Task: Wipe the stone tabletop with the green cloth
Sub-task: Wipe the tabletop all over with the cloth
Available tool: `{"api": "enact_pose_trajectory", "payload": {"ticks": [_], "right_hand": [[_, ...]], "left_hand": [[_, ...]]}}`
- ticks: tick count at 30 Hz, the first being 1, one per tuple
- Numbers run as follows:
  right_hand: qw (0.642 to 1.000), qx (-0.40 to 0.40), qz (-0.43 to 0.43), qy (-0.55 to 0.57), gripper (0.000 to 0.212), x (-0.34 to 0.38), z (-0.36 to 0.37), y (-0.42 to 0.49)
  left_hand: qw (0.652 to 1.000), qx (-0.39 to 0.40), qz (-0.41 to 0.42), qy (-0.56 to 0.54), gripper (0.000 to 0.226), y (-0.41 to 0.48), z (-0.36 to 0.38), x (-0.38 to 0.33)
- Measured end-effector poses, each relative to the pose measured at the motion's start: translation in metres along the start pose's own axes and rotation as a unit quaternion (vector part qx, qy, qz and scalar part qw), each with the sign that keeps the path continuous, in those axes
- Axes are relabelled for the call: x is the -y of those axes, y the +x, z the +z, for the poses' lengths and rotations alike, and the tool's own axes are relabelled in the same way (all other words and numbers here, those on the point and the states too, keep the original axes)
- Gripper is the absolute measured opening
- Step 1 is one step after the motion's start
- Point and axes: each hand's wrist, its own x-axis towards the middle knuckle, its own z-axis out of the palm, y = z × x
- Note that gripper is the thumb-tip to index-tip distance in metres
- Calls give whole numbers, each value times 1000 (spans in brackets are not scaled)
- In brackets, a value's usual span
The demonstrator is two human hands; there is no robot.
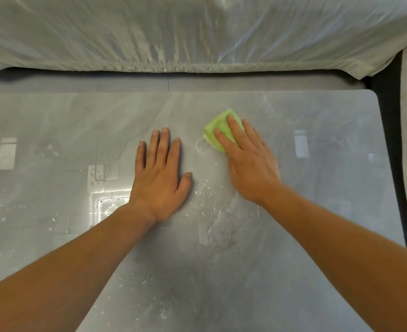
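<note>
Green cloth [218, 127] under flat right hand [251, 164] on stone tabletop [322, 192]

- Left hand [160, 178]: palm down, flat; fingers straight and close together; thumb out to the right; forearm stretches from the near left
- Right hand [248, 161]: palm down; fingers straight, angled far-left; forearm stretches from the near right

Soft, even light; glare patches on the tabletop [317, 212]; edges bowed.
</note>
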Motion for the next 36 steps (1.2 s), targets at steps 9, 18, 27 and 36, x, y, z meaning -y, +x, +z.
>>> {"api": "enact_pose_trajectory", "payload": {"ticks": [9, 18, 27, 36], "right_hand": [[998, -17, 68, -5, 68, 23, 8, -25], [981, -42, 190, 20, 69, 14, 2, -36], [980, -48, 188, 45, 68, 3, 3, -53], [997, -8, 69, 18, 69, 18, 14, -83]], "left_hand": [[1000, 4, 1, 10, 78, 0, -1, -2], [1000, 16, 0, 21, 79, -1, -1, -1], [999, 27, -2, 19, 79, 0, -2, 0], [1000, 25, 5, 10, 78, -1, -4, 2]]}}
